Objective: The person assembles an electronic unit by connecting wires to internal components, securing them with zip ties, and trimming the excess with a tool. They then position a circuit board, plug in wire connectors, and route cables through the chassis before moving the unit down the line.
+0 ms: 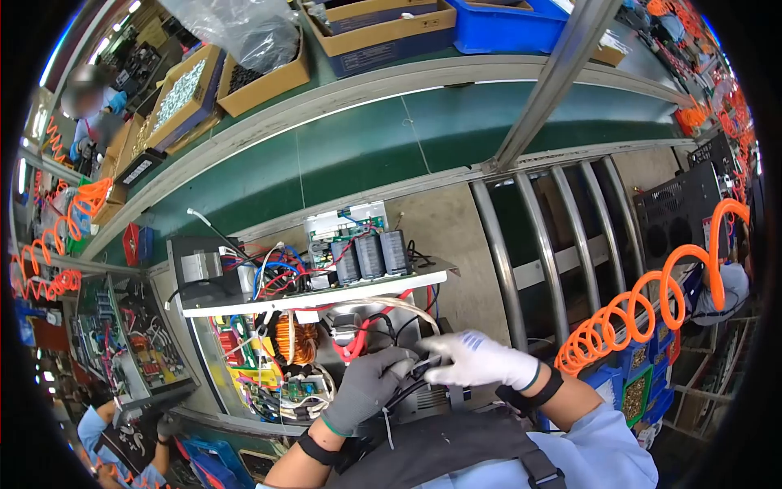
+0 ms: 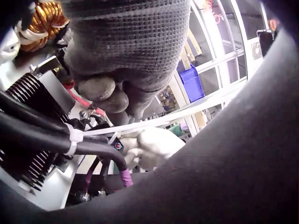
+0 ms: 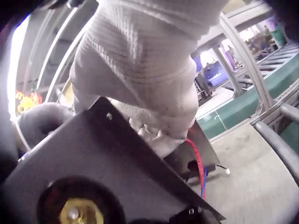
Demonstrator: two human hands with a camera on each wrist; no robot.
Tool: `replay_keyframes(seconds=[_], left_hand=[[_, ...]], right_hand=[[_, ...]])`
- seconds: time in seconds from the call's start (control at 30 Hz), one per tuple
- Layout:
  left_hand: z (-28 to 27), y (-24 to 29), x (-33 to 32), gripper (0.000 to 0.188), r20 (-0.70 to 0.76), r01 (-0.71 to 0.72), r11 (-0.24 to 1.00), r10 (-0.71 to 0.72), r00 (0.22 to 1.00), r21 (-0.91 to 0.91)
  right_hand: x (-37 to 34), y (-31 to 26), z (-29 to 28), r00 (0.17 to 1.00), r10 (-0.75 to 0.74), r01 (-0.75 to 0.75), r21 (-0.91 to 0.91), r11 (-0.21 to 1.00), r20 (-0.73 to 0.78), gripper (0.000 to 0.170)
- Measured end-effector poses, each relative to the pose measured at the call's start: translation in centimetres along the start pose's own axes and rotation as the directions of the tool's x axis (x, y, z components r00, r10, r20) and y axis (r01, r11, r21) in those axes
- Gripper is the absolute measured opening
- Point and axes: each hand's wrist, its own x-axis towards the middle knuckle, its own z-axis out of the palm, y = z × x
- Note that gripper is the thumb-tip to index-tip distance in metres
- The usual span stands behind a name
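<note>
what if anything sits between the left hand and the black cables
In the left wrist view, the tail of the white tie on the black cables crosses between them and the left hand; whether it blocks is unclear.

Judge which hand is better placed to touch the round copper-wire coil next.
Probably left: the grey-gloved left hand is nearer the coil; the white-gloved right hand is farther away.

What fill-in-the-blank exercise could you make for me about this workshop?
The left hand is gloved in ____.
The right hand is gloved in ____.
In the head view, the dark cylinders in a row number ____.
In the left wrist view, a white tie binds thick ____ cables.

Missing words: grey; white; three; black.
</note>
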Motion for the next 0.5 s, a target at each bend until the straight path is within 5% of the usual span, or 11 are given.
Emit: replay_keyframes(seconds=[0.07, 0.17, 0.23, 0.33, 0.4, 0.43, 0.5], left_hand=[[-0.3, 1.1, 0.4, 0.025, 0.192, 0.265, 0.947, -0.230, 0.954, -0.181], [0.5, 0.4, 1.1, 0.025, 0.189, 0.452, 0.812, -0.411, 0.892, -0.369], [1.4, 0.8, 2.1, 0.024, 0.128, 0.365, 0.858, -0.342, 0.931, -0.360], [2.9, -0.3, 1.7, 0.022, -0.018, 0.188, 0.930, -0.204, 0.979, -0.315], [2.4, -0.8, 0.0, 0.022, -0.082, -0.030, 0.994, 0.022, 0.996, -0.102], [1.8, 1.0, -1.0, 0.018, -0.050, 0.163, 0.971, -0.174, 0.984, -0.172], [1.9, 1.2, -2.4, 0.018, -0.062, 0.137, 0.980, -0.148, 0.987, -0.147]], right_hand=[[0.4, 0.3, 1.6, 0.993, -0.112, 0.102, -0.265, 0.959, -0.023, 0.070], [0.6, -0.9, 1.2, 0.998, -0.048, 0.056, -0.284, 0.957, 0.035, 0.068], [0.5, -1.2, 0.8, 0.992, 0.091, -0.075, -0.160, 0.984, 0.091, 0.062], [0.7, -0.6, 1.3, 0.994, 0.087, -0.077, -0.133, 0.988, 0.065, 0.057], [0.6, 0.3, 2.5, 0.997, -0.010, 0.003, -0.081, 0.997, -0.083, 0.051], [0.7, 0.1, 2.4, 0.997, 0.038, -0.045, -0.114, 0.992, -0.061, 0.054], [0.7, -0.2, 2.1, 0.995, 0.080, -0.087, -0.154, 0.984, -0.055, 0.060]])
